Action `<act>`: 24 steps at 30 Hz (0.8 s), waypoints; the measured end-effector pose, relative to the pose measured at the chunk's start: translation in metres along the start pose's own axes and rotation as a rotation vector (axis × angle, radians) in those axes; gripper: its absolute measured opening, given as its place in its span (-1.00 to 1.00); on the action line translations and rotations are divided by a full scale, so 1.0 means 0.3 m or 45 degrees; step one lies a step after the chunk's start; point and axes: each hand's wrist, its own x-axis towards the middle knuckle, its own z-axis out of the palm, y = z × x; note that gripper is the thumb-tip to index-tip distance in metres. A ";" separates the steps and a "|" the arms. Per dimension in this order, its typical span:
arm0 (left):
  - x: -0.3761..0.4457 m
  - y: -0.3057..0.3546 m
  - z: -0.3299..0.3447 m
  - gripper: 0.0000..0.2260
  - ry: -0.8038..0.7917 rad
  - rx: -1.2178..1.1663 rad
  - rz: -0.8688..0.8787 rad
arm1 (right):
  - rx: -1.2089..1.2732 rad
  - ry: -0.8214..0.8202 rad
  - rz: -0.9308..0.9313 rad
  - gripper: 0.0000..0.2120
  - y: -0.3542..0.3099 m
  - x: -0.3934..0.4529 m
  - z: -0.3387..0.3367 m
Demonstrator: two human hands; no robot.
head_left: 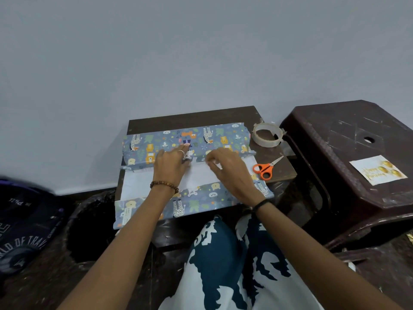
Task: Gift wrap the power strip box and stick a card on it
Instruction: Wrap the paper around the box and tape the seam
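The power strip box (214, 137) lies across a small dark table (192, 118), covered by blue animal-print wrapping paper. The sheet's white inner side (136, 182) is spread toward me, with a printed near flap (201, 204) at the table's front. My left hand (172, 164) presses flat on the paper at the box's near edge, a finger stretched onto the box top. My right hand (228, 168) rests beside it, fingertips pinching something small and pale at the paper's edge; what it is I cannot tell. The birthday card (377, 170) lies on a brown stool.
A roll of clear tape (267, 136) sits at the table's far right corner. Orange-handled scissors (264, 170) lie at its right edge. The brown plastic stool (348, 130) stands to the right. A dark bag (24, 231) lies left on the floor. My patterned-clothed knee (223, 253) is below.
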 end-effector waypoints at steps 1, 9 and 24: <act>-0.003 -0.002 0.002 -0.62 0.006 0.006 -0.001 | 0.005 -0.005 0.000 -0.94 -0.007 -0.001 0.030; 0.008 -0.023 0.044 -0.60 0.040 -0.014 -0.016 | 0.075 -0.024 0.186 -0.66 -0.025 0.007 0.100; 0.008 -0.032 0.058 -0.60 0.092 0.003 0.044 | -0.521 0.261 -0.089 -0.49 0.005 0.055 0.172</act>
